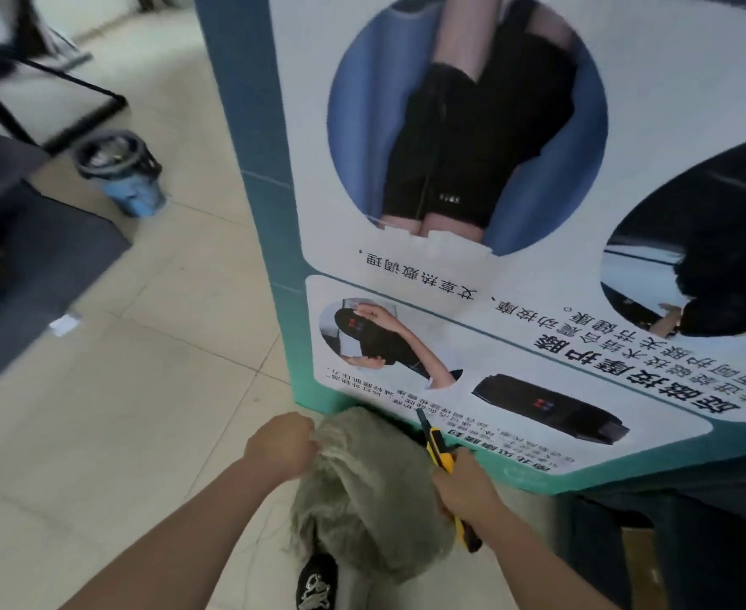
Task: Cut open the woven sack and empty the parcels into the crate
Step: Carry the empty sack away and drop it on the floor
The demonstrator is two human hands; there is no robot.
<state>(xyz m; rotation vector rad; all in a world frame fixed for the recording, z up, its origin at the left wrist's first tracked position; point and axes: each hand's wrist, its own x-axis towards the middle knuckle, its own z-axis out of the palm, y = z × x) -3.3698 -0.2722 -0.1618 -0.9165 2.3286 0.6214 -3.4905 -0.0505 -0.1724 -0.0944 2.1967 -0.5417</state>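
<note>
A grey-green woven sack (362,490) stands on the tiled floor right below me, its gathered top near a big printed box. My left hand (281,442) is shut on the sack's bunched top at its left side. My right hand (465,482) grips a yellow and black utility knife (439,451), whose blade is out and points up and away beside the sack's right edge. The sack's contents are hidden. No crate shows clearly in the head view.
A tall teal and white printed carton (494,213) fills the right half, close against the sack. A blue bin with a dark liner (120,169) stands at the left. A black metal frame (45,81) and a dark mat (32,266) lie further left. My black shoe (316,583) is beside the sack.
</note>
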